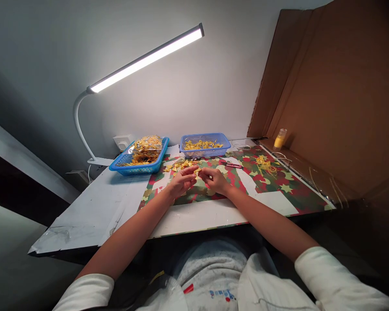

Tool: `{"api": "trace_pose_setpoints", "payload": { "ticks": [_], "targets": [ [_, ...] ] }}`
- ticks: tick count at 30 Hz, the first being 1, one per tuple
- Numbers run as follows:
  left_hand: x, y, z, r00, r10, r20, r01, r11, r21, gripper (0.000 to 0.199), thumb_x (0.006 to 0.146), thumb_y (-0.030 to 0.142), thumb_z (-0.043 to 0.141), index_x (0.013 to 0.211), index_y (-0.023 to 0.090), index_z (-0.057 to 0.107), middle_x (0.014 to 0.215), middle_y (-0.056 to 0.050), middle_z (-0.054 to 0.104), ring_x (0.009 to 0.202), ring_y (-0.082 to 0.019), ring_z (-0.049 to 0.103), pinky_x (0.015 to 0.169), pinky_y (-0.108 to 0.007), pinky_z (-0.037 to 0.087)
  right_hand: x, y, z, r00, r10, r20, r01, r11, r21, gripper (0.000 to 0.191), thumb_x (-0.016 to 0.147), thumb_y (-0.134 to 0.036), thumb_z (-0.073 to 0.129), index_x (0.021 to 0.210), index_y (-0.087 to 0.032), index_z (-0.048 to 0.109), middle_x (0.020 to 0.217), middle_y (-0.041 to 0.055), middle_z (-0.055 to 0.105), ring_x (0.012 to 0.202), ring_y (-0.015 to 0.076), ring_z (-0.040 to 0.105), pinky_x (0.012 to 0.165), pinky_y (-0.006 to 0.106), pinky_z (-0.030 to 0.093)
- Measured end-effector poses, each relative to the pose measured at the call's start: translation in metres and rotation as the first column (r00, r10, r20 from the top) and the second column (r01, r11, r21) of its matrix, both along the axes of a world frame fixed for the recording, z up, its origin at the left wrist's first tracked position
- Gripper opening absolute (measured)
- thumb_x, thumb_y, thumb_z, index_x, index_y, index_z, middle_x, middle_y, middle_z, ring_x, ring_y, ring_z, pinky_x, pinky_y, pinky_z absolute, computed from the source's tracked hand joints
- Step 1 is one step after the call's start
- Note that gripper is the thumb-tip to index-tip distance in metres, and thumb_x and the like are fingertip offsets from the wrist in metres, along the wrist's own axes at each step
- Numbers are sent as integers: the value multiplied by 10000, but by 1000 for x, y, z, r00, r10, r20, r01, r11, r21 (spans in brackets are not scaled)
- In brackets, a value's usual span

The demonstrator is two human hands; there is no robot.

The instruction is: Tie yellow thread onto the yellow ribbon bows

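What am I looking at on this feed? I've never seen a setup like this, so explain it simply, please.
There is no machine here: you see a person's bare left hand and right hand. The single picture comes from a camera worn on the head, looking forward and down. At the fingertips, between the hands, is a small yellow piece; which hand grips it is too small to tell. On the table, a blue basket stands to the left and a paler basket at the back, both holding yellow pieces. A red-handled tool lies beyond the right hand, with a loose yellow pile further right. A lamp shines overhead.
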State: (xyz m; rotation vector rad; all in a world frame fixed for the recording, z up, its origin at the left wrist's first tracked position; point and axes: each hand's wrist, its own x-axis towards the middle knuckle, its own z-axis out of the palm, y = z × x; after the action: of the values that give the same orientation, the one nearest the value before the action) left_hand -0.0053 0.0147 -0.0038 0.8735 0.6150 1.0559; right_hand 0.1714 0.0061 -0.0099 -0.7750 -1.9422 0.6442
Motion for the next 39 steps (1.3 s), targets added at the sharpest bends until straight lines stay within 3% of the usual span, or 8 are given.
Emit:
{"api": "trace_pose_setpoints", "payload": {
  "ticks": [4, 8, 11, 19, 24, 39],
  "targets": [
    [1, 0, 2, 1000, 10, -15, -9, 1000, 15, 354, 550, 18, 786, 869, 169, 755, 822, -27, 705, 690, -84, 626, 607, -169, 491, 0, 0, 0, 999, 24, -28, -25, 999, -41, 164, 846, -256, 468, 714, -186, 538, 593, -33, 484, 534, 99, 394, 545, 237, 331],
    [2, 0, 2, 998, 45, -53, -42, 998, 57, 369, 517, 58, 823, 865, 163, 759, 806, -30, 711, 635, -76, 613, 587, -172, 486, -1, 4, -1, 994, 95, -53, -100, 988, -119, 119, 819, -219, 477, 767, -177, 575, 670, -8, 592, 633, 124, 527, 629, 249, 409],
    [3, 2, -3, 987, 79, -143, -67, 994, 85, 408, 512, 106, 844, 905, 164, 756, 785, -32, 713, 595, -77, 600, 552, -183, 467, -2, 9, -6, 998, 61, -19, -64, 988, -139, 135, 802, -226, 491, 765, -165, 606, 739, 11, 638, 684, 134, 544, 657, 257, 419],
    [4, 6, -18, 931, 132, -341, -86, 986, 145, 527, 498, 200, 857, 1009, 147, 740, 729, -46, 729, 567, -96, 594, 549, -202, 457, -4, 17, -16, 998, -24, 64, 34, 985, -167, 111, 722, -146, 523, 642, -149, 600, 647, -5, 572, 614, 113, 479, 582, 228, 362],
    [4, 6, -16, 873, 156, -462, -65, 976, 208, 610, 496, 278, 849, 1077, 146, 718, 934, -86, 747, 675, -130, 629, 627, -234, 483, -3, 14, -14, 994, -43, 99, 58, 986, -158, 138, 725, -108, 516, 634, -148, 611, 634, -8, 565, 608, 109, 477, 569, 219, 342],
    [2, 6, -13, 848, 153, -508, -50, 976, 210, 596, 468, 301, 858, 1025, 130, 734, 857, -73, 733, 622, -98, 576, 580, -223, 428, -4, 14, -12, 987, -60, 148, 77, 990, -114, 158, 745, -80, 554, 660, -151, 666, 641, -5, 617, 629, 118, 507, 606, 227, 360]
  ]
}}
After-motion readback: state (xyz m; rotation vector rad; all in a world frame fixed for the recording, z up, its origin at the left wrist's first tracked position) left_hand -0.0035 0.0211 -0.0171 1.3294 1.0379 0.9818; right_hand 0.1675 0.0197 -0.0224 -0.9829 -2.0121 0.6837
